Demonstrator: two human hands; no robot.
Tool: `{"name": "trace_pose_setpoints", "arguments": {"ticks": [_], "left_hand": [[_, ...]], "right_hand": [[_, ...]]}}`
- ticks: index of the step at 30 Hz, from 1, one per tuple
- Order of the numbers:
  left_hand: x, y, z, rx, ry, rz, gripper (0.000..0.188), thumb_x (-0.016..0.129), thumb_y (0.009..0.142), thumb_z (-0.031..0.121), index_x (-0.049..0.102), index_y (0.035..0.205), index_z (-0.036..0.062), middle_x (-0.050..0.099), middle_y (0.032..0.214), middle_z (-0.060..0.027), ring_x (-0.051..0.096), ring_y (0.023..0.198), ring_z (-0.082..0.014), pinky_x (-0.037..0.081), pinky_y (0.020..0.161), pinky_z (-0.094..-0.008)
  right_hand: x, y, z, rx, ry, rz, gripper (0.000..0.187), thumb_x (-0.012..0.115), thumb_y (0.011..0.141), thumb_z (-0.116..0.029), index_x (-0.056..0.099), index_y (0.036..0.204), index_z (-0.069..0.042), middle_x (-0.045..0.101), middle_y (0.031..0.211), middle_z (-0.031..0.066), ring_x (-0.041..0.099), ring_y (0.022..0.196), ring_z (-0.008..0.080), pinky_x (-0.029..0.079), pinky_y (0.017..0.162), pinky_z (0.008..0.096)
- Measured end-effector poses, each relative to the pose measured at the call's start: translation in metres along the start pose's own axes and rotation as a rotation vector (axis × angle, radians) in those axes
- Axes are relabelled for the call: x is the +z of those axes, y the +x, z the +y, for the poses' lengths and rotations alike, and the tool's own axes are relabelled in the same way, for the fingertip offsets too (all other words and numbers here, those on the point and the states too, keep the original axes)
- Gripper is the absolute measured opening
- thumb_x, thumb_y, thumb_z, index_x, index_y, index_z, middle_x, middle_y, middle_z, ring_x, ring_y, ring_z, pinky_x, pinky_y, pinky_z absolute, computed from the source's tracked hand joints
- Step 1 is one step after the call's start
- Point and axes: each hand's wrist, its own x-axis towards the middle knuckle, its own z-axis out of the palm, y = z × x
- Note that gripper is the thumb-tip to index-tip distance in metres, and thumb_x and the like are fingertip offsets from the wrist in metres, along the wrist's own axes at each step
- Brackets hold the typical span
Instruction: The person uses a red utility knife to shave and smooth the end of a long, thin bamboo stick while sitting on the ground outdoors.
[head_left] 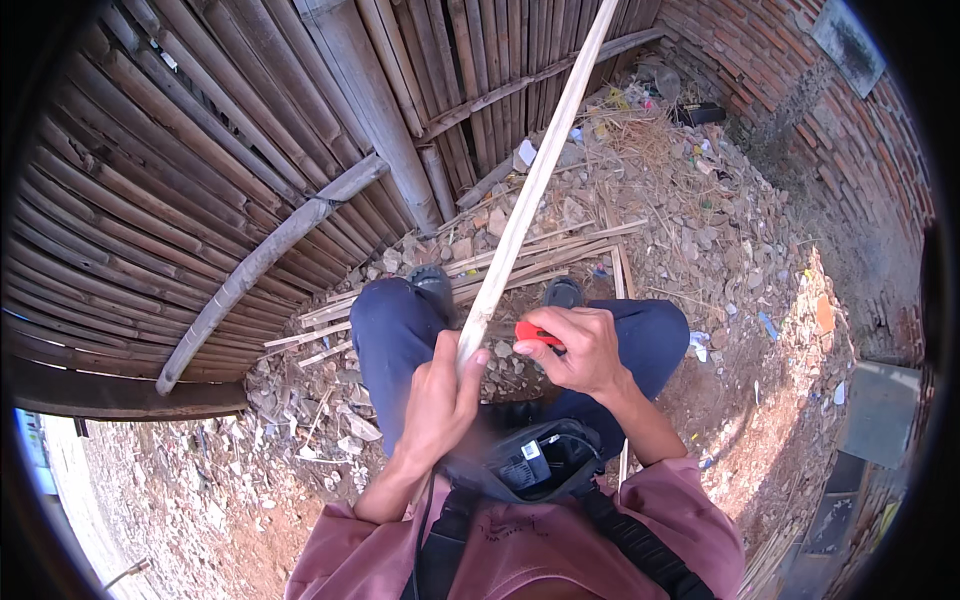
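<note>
My left hand point(438, 395) is closed around the lower end of a long, pale bamboo strip point(527, 205), which slants up and away to the top of the view. In my right hand point(585, 350), closed as well, is a red-handled knife point(533, 333) with some black on its grip. Its blade seems to point left toward the strip's lower end, but it is too thin and blurred to make out clearly. Both hands are above my lap, between my bent knees, with a small gap between them.
Several cut strips point(540, 262) lie on the rubble ground beyond my feet. A bamboo-slat wall point(250, 150) rises at the left; a brick wall point(850, 130) stands at the right. An unzipped dark pouch point(530, 470) sits at my waist. Dry straw and litter point(640, 125) lie at the back.
</note>
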Motion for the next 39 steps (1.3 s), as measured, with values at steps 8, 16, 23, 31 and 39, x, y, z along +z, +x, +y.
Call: {"name": "trace_pose_setpoints", "arguments": {"ticks": [8, 16, 23, 31, 39], "left_hand": [[0.007, -0.006, -0.002, 0.102, -0.029, 0.02, 0.019, 0.062, 0.108, 0.017, 0.055, 0.113, -0.0005, 0.063, 0.07, -0.018, 0.065, 0.058, -0.0313, 0.047, 0.057, -0.0396], [0.007, -0.005, -0.003, 0.104, 0.008, 0.018, 0.018, 0.061, 0.108, 0.015, 0.054, 0.11, -0.0003, 0.063, 0.07, -0.0217, 0.067, 0.063, -0.0427, 0.047, 0.057, -0.044], [0.001, -0.018, -0.011, 0.047, 0.041, -0.017, 0.017, 0.061, 0.108, 0.015, 0.053, 0.11, 0.0, 0.057, 0.067, -0.0216, 0.063, 0.06, -0.0439, 0.044, 0.056, -0.0459], [-0.003, -0.009, -0.021, -0.091, -0.065, -0.075, 0.022, 0.059, 0.11, 0.02, 0.054, 0.11, -0.0011, 0.063, 0.074, -0.0178, 0.065, 0.068, -0.0314, 0.048, 0.064, -0.0432], [-0.001, -0.007, -0.009, 0.085, -0.118, -0.045, 0.018, 0.063, 0.107, 0.014, 0.056, 0.116, -0.0003, 0.062, 0.073, -0.0094, 0.057, 0.064, -0.0155, 0.045, 0.061, -0.0342]], "right_hand": [[0.005, 0.001, -0.003, -0.09, -0.068, -0.031, 0.033, 0.079, 0.092, -0.044, 0.071, 0.092, -0.012, 0.07, 0.074, 0.0038, 0.068, 0.057, 0.0265, 0.051, 0.053, 0.0369], [0.006, 0.003, 0.001, -0.14, -0.214, 0.042, 0.035, 0.078, 0.092, -0.046, 0.073, 0.091, -0.01, 0.068, 0.071, 0.0023, 0.066, 0.057, 0.0237, 0.047, 0.052, 0.0345], [-0.04, 0.026, 0.05, 0.477, -0.313, 0.399, 0.033, 0.068, 0.104, -0.037, 0.074, 0.097, -0.006, 0.07, 0.067, 0.0123, 0.064, 0.054, 0.023, 0.043, 0.052, 0.0369], [-0.042, 0.011, 0.028, 0.231, 0.117, 0.227, 0.033, 0.069, 0.104, -0.034, 0.068, 0.096, -0.001, 0.054, 0.063, 0.0038, 0.05, 0.055, 0.0115, 0.037, 0.053, 0.0309], [0.011, -0.002, -0.013, -0.001, 0.037, -0.084, 0.035, 0.078, 0.093, -0.041, 0.071, 0.091, -0.007, 0.07, 0.075, 0.0079, 0.069, 0.062, 0.0314, 0.052, 0.056, 0.0389]]}}
